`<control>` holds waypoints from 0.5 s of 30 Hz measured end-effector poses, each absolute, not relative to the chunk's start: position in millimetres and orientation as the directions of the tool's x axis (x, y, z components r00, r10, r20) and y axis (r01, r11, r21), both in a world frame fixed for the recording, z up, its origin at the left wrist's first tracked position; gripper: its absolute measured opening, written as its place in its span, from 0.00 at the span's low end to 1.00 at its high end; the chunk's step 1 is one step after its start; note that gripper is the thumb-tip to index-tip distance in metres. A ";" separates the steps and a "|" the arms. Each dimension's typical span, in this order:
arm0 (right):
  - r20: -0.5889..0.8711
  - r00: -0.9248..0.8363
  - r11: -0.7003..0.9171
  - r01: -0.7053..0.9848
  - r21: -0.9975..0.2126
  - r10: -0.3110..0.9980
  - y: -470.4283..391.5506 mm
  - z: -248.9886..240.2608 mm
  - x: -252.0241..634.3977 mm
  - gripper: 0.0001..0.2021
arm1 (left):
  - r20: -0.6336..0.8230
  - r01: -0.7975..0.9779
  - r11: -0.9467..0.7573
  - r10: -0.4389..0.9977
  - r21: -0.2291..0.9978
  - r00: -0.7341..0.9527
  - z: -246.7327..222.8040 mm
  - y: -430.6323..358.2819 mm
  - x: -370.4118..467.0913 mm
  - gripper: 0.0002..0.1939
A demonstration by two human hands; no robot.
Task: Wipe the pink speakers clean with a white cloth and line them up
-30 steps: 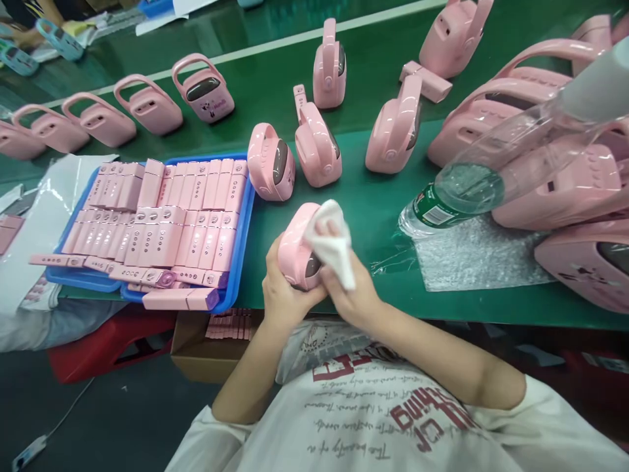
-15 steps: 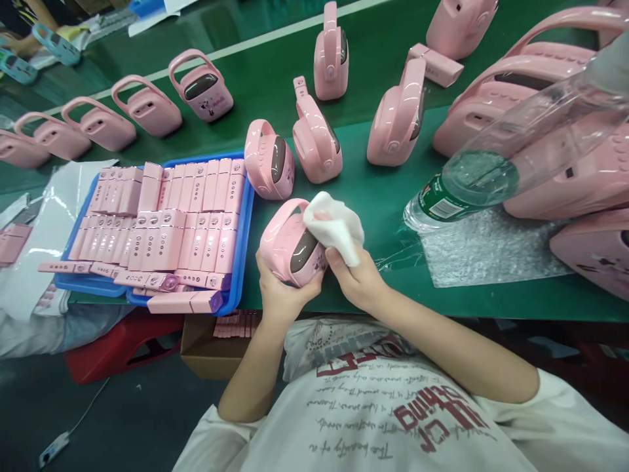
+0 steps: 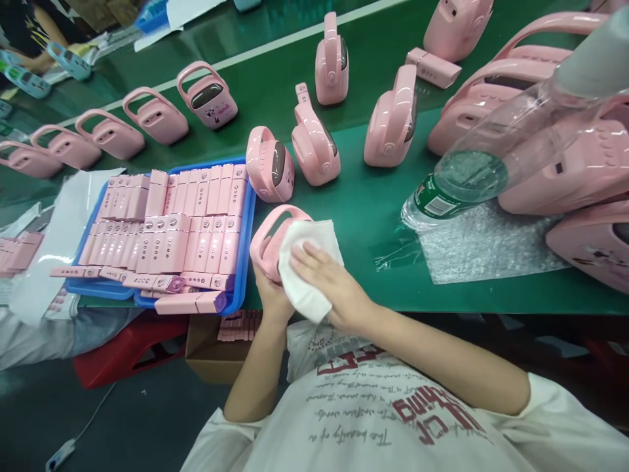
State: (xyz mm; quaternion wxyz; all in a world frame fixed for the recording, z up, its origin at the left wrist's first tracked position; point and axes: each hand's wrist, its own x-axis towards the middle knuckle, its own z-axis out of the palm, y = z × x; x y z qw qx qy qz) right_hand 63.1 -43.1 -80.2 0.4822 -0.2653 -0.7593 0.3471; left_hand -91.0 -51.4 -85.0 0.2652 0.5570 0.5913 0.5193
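Holding a pink handled gadget [image 3: 268,239] at the near edge of the green bench [image 3: 363,210], the left hand [image 3: 270,295] has its grip closed around the underside, fingers mostly hidden behind the thing. The right hand [image 3: 334,285] is pressed flat on a white cloth [image 3: 307,269], fingers spread over it, so that grip is closed on the cloth and pushing it against the face of the gadget. Only the curved handle and a bit of the pink body stick out to the left of the cloth.

Just beside it on the left sits a blue tray [image 3: 246,249] packed with rows of small pink button strips [image 3: 171,229], a few lying loose along the front edge. Behind the hands are more of the same pink units: one with a dark screen [image 3: 270,164] right behind, another [image 3: 314,141] next to it, and one more [image 3: 390,121] further right. A row of them [image 3: 152,115] runs along the far left side of the bench.

On the right, a clear plastic bottle with a green label [image 3: 442,196] lies tilted, its base near a sheet of bubble wrap [image 3: 481,246], with a pile of bigger-looking pink units [image 3: 555,170] close to the camera. Under the bench edge there's a cardboard box [image 3: 211,347] and a red stool [image 3: 122,347]. Someone else's arm [image 3: 34,59] shows at the far top left.
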 end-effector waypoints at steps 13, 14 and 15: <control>0.095 -0.065 0.088 -0.116 -0.989 0.993 -70.6 -61.9 93.3 0.26 | 0.176 0.044 -0.175 0.984 0.984 -0.023 -82.9 -66.2 -91.3 0.44; 0.111 -0.066 0.104 -0.109 -0.989 0.992 -67.3 -58.3 94.1 0.25 | 0.195 0.051 -0.195 0.981 0.979 0.017 -78.7 -65.6 -92.0 0.42; 0.129 -0.069 0.122 -0.097 -0.988 0.989 -62.1 -53.6 95.4 0.24 | 0.210 0.081 -0.215 0.976 0.973 0.065 -73.3 -65.2 -92.3 0.41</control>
